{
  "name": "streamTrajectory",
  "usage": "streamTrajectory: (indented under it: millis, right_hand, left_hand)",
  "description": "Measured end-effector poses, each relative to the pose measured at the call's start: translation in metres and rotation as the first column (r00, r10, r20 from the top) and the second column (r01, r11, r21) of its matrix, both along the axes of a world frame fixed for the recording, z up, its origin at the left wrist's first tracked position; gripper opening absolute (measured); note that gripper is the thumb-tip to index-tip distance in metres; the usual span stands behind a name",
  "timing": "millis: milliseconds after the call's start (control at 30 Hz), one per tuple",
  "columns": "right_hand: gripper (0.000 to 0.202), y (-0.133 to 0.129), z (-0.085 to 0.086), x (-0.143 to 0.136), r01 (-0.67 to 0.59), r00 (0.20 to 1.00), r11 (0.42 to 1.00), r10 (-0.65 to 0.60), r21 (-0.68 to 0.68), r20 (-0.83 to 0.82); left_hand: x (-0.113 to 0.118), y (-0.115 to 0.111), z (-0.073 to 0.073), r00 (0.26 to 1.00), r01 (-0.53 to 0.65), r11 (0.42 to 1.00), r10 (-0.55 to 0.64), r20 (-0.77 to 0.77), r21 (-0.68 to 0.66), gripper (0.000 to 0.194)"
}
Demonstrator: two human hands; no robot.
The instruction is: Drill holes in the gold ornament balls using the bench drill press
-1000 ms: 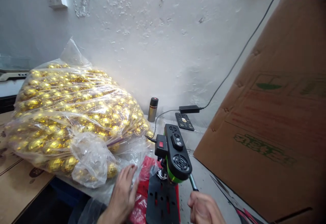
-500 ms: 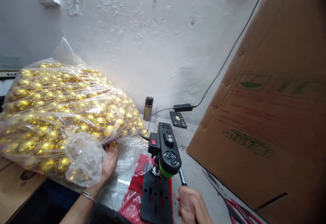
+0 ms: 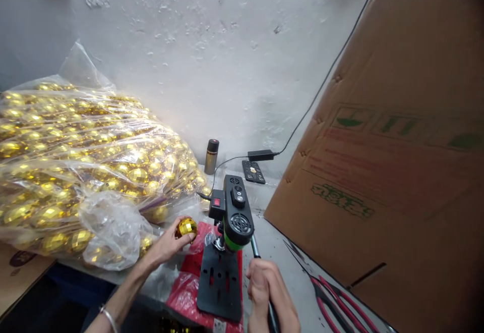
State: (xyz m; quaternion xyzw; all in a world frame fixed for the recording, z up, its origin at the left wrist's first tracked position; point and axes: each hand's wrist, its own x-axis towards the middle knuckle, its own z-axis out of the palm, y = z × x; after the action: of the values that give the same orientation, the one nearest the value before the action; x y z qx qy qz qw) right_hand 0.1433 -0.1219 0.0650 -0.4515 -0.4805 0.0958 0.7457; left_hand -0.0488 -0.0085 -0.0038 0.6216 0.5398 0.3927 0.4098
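Observation:
My left hand point(image 3: 171, 244) is closed round a shiny gold faceted ball point(image 3: 187, 228), just left of a small black and green bench drill press point(image 3: 239, 212). Behind that hand lies a big clear plastic bag point(image 3: 109, 222) full of similar gold balls. My right hand point(image 3: 273, 295) grips the drill press's lever point(image 3: 256, 248), to the right of the machine. The drill press has a slotted black base point(image 3: 220, 292), which rests on red plastic point(image 3: 185, 292).
A large cardboard box point(image 3: 363, 171) leans at the right, with red-handled scissors point(image 3: 333, 297) in front of it. Against the wall stand a bottle point(image 3: 211, 157), a black power adapter point(image 3: 260, 155) with its cable and a dark phone-like slab point(image 3: 254, 172). Another carton point(image 3: 22, 277) sits lower left.
My left hand has come out from the bag's opening, moving right with a gold ball in it. The right hand stays on the lever. My view has shifted slightly right.

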Motion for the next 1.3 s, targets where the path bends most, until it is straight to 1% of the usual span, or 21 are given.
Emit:
streamTrajectory:
  millis: [33,100,167,233,300,333,400,467,533,633,700,767,833,933,1067,1200,1300]
  right_hand:
    - [0.036,0.001,0.001,0.003,-0.006,1.0,1.0,0.006,0.003,0.022]
    - [0.034,0.003,0.002,0.011,-0.026,0.994,0.999,0.023,0.03,0.109]
    - [0.031,0.005,0.004,0.02,-0.062,0.971,0.996,0.045,0.067,0.235]
    - [0.028,0.006,0.006,0.028,-0.092,0.941,0.992,0.058,0.088,0.335]
    - [0.027,0.006,0.007,0.032,-0.099,0.925,0.991,0.06,0.086,0.374]
    - [0.027,0.006,0.007,0.033,-0.096,0.923,0.992,0.058,0.081,0.381]
    - [0.026,0.006,0.007,0.033,-0.093,0.92,0.993,0.058,0.073,0.388]
    - [0.026,0.005,0.006,0.032,-0.091,0.92,0.993,0.055,0.075,0.387]
    - [0.026,0.005,0.004,0.032,-0.093,0.921,0.992,0.054,0.084,0.387]
    - [0.025,0.004,0.002,0.033,-0.097,0.917,0.992,0.056,0.084,0.396]
    - [0.024,0.004,0.0,0.034,-0.098,0.916,0.992,0.061,0.075,0.397]
    - [0.024,0.004,-0.001,0.035,-0.1,0.916,0.993,0.066,0.065,0.396]
    - [0.024,0.004,-0.001,0.036,-0.104,0.915,0.993,0.071,0.063,0.398]
    - [0.025,0.003,-0.001,0.034,-0.12,0.916,0.991,0.084,0.067,0.393]
    - [0.027,-0.001,-0.001,0.027,-0.107,0.944,0.994,0.092,0.032,0.317]
    - [0.029,-0.005,0.001,0.017,-0.086,0.973,0.996,0.085,-0.007,0.213]
    - [0.031,-0.007,0.005,0.013,-0.079,0.983,0.997,0.08,-0.015,0.168]
  left_hand:
    - [0.007,-0.008,-0.004,0.99,0.034,0.996,-0.022,0.14,-0.082,0.056]
    - [0.022,-0.023,-0.013,0.93,0.098,0.972,-0.014,0.366,-0.212,0.062]
    - [0.037,-0.035,-0.024,0.853,0.145,0.942,0.035,0.521,-0.301,0.066]
    - [0.049,-0.042,-0.033,0.787,0.157,0.93,0.086,0.611,-0.333,0.072]
    - [0.058,-0.045,-0.039,0.747,0.114,0.94,0.133,0.652,-0.323,0.075]
    - [0.062,-0.045,-0.042,0.74,0.085,0.946,0.15,0.656,-0.312,0.075]
    - [0.067,-0.044,-0.047,0.76,0.01,0.962,0.17,0.628,-0.273,0.075]
    - [0.073,-0.044,-0.053,0.805,-0.055,0.976,0.169,0.569,-0.211,0.076]
    - [0.078,-0.046,-0.059,0.843,-0.096,0.984,0.16,0.514,-0.148,0.073]
    - [0.084,-0.053,-0.066,0.902,-0.117,0.99,0.139,0.408,-0.078,0.07]
    - [0.087,-0.059,-0.07,0.953,-0.115,0.993,0.108,0.282,0.009,0.068]
    - [0.087,-0.062,-0.072,0.984,-0.091,0.99,0.073,0.161,0.108,0.062]
    - [0.086,-0.064,-0.074,0.995,-0.072,0.982,0.058,0.081,0.176,0.057]
    - [0.082,-0.065,-0.077,0.998,-0.058,0.968,0.059,0.003,0.245,0.055]
    - [0.08,-0.066,-0.073,0.998,-0.014,0.945,0.035,-0.059,0.328,0.049]
    - [0.088,-0.065,-0.064,0.996,0.028,0.938,0.004,-0.09,0.346,0.046]
    - [0.093,-0.063,-0.059,0.992,0.042,0.951,-0.004,-0.125,0.305,0.046]
